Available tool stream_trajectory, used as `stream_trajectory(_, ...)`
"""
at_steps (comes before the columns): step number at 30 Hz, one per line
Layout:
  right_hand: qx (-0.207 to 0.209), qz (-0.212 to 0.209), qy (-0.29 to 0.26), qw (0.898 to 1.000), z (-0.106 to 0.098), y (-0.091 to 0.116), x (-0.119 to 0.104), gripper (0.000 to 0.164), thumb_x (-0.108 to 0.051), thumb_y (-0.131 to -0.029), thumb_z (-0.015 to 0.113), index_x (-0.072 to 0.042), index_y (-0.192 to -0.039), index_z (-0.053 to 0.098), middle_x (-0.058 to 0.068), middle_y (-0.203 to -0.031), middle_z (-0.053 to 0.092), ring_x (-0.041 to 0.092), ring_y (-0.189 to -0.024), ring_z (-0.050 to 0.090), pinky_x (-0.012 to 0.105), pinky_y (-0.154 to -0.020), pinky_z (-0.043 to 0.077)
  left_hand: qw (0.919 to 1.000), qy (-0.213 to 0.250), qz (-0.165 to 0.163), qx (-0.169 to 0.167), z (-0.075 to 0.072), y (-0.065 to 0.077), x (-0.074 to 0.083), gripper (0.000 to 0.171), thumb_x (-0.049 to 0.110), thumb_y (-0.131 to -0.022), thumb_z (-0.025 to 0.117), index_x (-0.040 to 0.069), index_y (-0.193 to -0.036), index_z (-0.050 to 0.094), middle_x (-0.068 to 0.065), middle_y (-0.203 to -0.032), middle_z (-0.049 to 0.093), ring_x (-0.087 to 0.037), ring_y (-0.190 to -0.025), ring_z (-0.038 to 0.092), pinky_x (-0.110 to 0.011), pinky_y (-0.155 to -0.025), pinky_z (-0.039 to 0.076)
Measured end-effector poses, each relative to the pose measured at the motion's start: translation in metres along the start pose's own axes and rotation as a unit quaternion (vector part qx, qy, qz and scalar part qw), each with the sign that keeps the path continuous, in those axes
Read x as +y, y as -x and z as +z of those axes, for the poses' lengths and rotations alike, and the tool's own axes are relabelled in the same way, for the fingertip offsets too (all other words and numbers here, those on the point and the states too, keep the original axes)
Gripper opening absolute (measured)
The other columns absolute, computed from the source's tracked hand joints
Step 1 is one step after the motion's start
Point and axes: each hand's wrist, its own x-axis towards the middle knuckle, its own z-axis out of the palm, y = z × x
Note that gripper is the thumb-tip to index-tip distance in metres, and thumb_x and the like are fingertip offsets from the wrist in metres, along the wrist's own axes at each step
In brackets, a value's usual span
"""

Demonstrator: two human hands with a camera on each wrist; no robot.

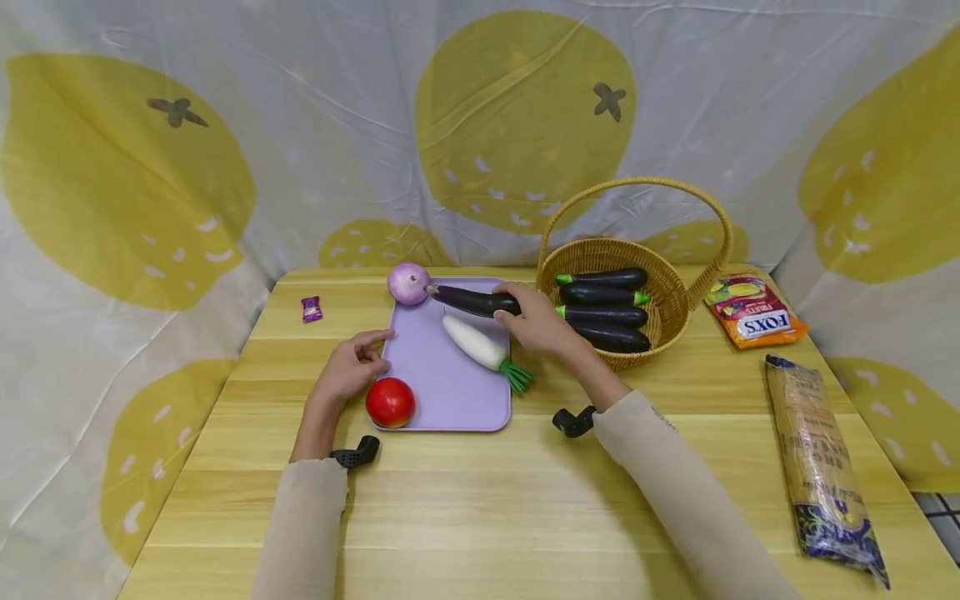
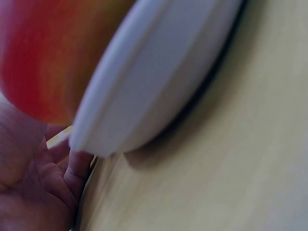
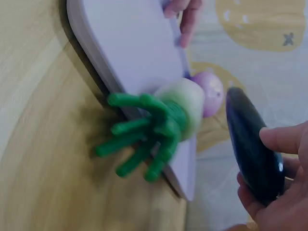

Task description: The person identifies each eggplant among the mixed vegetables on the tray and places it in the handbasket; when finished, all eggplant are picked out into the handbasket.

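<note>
A dark purple eggplant (image 1: 468, 301) is held by my right hand (image 1: 531, 318) at its thick right end, over the far part of the lilac tray (image 1: 442, 392). In the right wrist view, the thumb and fingers grip the eggplant (image 3: 251, 144). Below it a white radish (image 1: 474, 342) with green leaf stalks lies across the tray's right side. A purple onion (image 1: 408, 284) sits at the far left corner, and a red tomato (image 1: 390, 402) at the near left corner. My left hand (image 1: 352, 367) is at the tray's left edge, fingers loosely bent, holding nothing.
A wicker basket (image 1: 678, 327) with a tall handle stands right of the tray, with several eggplants (image 1: 606, 315) inside. Farther right lie an orange FOX'S candy bag (image 1: 757, 312) and a long clear package (image 1: 821, 458). A small purple wrapped candy (image 1: 311, 309) lies at the left.
</note>
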Motion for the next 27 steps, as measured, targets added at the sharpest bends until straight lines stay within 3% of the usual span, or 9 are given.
stream_trajectory(5, -0.011, -0.010, -0.010, 1.000, -0.018, 0.017, 0.003, 0.046, -0.027, -0.107, 0.055, -0.011, -0.151, 0.049, 0.009, -0.158, 0.046, 0.031, -0.143, 0.046, 0.051, -0.114, 0.042, 1.0000, 0.004, -0.001, 0.001, 0.000, -0.001, 0.000, 0.052, 0.008, -0.091, 0.072, 0.017, -0.142, 0.064, -0.013, -0.097, 0.061, -0.025, -0.085, 0.055, -0.023, -0.064, 0.045)
stream_trajectory(12, -0.015, -0.023, -0.001, 1.000, -0.037, 0.039, 0.015, 0.047, -0.031, -0.107, 0.056, -0.016, -0.151, 0.049, 0.007, -0.158, 0.047, 0.029, -0.149, 0.040, 0.053, -0.119, 0.035, 1.0000, 0.003, 0.001, 0.001, 0.001, 0.000, 0.000, 0.053, 0.008, -0.091, 0.071, 0.016, -0.143, 0.063, -0.014, -0.096, 0.062, -0.025, -0.084, 0.054, -0.024, -0.063, 0.045)
stream_trajectory(20, -0.021, -0.035, 0.007, 0.999, -0.056, 0.058, 0.029, 0.048, -0.036, -0.106, 0.057, -0.018, -0.150, 0.050, 0.007, -0.154, 0.050, 0.030, -0.146, 0.043, 0.057, -0.117, 0.035, 1.0000, 0.003, 0.001, -0.001, 0.001, 0.001, 0.000, 0.053, 0.008, -0.092, 0.071, 0.016, -0.143, 0.062, -0.014, -0.096, 0.062, -0.026, -0.085, 0.055, -0.024, -0.063, 0.046)
stream_trajectory(27, -0.017, -0.042, 0.011, 0.999, -0.073, 0.073, 0.039, 0.045, -0.035, -0.106, 0.058, -0.021, -0.149, 0.052, 0.009, -0.151, 0.053, 0.030, -0.121, 0.057, 0.054, -0.101, 0.043, 1.0000, 0.000, 0.002, 0.000, -0.001, 0.001, -0.001, 0.055, 0.008, -0.091, 0.071, 0.016, -0.144, 0.061, -0.014, -0.095, 0.063, -0.025, -0.083, 0.055, -0.024, -0.063, 0.046)
